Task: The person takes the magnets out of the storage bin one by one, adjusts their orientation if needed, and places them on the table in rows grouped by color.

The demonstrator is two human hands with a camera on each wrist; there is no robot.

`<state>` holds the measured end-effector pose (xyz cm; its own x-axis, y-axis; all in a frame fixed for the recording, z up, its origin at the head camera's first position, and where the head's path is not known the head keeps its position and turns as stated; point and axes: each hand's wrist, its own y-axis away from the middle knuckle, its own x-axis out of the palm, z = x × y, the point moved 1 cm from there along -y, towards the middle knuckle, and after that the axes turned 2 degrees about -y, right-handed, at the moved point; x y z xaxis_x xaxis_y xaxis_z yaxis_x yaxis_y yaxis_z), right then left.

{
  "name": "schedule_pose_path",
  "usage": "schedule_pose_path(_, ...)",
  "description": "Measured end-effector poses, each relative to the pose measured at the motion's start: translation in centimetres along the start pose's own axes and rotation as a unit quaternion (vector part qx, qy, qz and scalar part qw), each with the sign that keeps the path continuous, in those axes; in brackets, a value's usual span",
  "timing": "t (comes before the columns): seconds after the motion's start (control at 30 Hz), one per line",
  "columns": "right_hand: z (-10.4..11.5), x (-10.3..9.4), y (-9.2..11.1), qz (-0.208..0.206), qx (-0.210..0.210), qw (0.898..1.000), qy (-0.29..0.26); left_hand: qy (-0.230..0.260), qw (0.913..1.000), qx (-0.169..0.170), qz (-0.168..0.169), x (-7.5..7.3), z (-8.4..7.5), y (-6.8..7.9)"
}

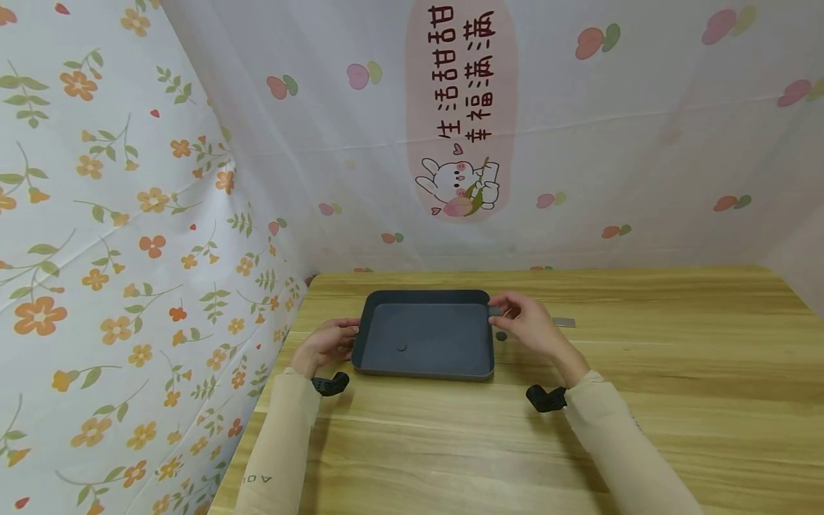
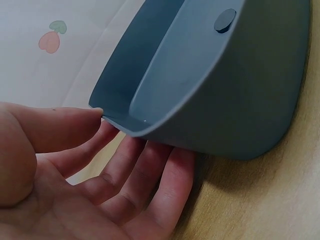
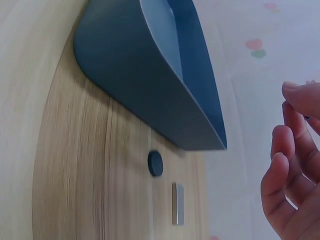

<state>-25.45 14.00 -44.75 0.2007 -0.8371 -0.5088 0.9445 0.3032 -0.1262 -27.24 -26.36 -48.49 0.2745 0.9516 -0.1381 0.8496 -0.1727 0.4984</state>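
- The dark tray (image 1: 444,336) stands on the desk (image 1: 450,443), between the two hands; the left hand (image 1: 327,342) holds its left end, thumb at the rim and fingers against the outside
- If this hand pulls or lifts unevenly, the tray may tilt, and the small disc (image 1: 402,348) lying loose inside could slide to the wall
- The right hand (image 1: 526,323) pinches a small dark piece (image 1: 494,311) just beside the tray's right wall; the grip seems to be only at the fingertips, so the piece could slip and fall
- The second disc (image 1: 501,336) lies on the desk near this hand, and a careless wrist might push it away
- The flat grey strip (image 1: 564,322) lies farther right, probably less in danger
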Motion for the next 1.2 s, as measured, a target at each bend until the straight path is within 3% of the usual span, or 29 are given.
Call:
schedule_pose_path(0.23,-1.1,-1.0,0.3,-0.029,-0.005,0.999,0.018,0.001,1.0,-0.003,-0.004,-0.1,0.2,0.0)
schedule_pose_path(0.53,-2.6,-1.9,0.7,-0.046,0.026,0.998,0.036,0.002,1.0,0.002,0.003,-0.3,0.2,0.1)
schedule_pose_path(1.2,-5.8,-1.8,1.4,-0.029,0.07,0.997,0.032,-0.001,1.0,-0.008,-0.003,-0.3,-0.1,0.2)
